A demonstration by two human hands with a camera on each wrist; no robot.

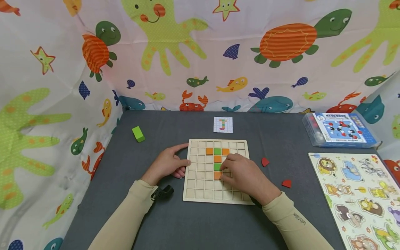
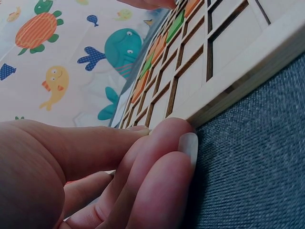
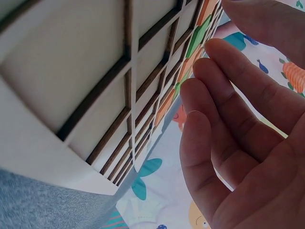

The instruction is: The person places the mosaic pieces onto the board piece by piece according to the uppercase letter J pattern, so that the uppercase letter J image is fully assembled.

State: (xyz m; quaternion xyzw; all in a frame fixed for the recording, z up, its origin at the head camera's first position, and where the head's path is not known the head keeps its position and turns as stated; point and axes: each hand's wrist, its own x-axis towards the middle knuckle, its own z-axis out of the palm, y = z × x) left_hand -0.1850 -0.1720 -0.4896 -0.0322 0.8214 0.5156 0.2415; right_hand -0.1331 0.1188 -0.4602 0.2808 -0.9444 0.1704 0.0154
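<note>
I've 4 orange tiles (image 1: 217,159) + 2 green tiles (image 1: 217,151), all sq., in gridded wd. board (image 1: 199,184), L hand (image 1: 168,162) loosely touching left rim (image 1: 185,182), R hand (image 1: 245,175) over, thumb/fingers apart.

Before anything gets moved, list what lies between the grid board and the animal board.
Between the grid board and animal board, the head view shows two red pieces and the right sleeve.

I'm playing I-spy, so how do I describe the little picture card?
Find the dark table, then the wooden grid board on it. Just past the board's far edge lies the white card, the only thing there printed with a tiny coloured J shape.
</note>
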